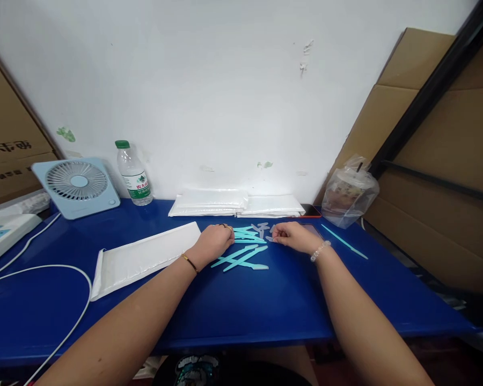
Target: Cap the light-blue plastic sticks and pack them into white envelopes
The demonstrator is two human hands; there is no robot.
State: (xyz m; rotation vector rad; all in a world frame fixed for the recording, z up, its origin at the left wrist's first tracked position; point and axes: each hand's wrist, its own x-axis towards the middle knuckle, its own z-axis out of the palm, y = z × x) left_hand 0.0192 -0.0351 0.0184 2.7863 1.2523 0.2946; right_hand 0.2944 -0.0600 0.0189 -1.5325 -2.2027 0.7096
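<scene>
Several turquoise eyebrow razors (247, 264) lie crossed in a loose pile at the middle of the blue table. My left hand (216, 244) is at the pile's left side, its fingers closed around the handle ends of the upper razors; the exact grip is partly hidden. Small translucent blade caps (261, 229) are scattered just right of the razors. There my right hand (290, 237) pinches with thumb and forefinger, a translucent cap showing at the fingertips. One more turquoise razor (345, 242) lies apart, to the right of my right hand.
A white padded mailer (145, 260) lies left of my left hand. Stacked mailers (209, 202) and a phone (309, 211) are by the wall. Around them stand a fan (78, 185), a water bottle (134, 177) and a bagged drink cup (348, 190). A white cable (82, 316) loops at left.
</scene>
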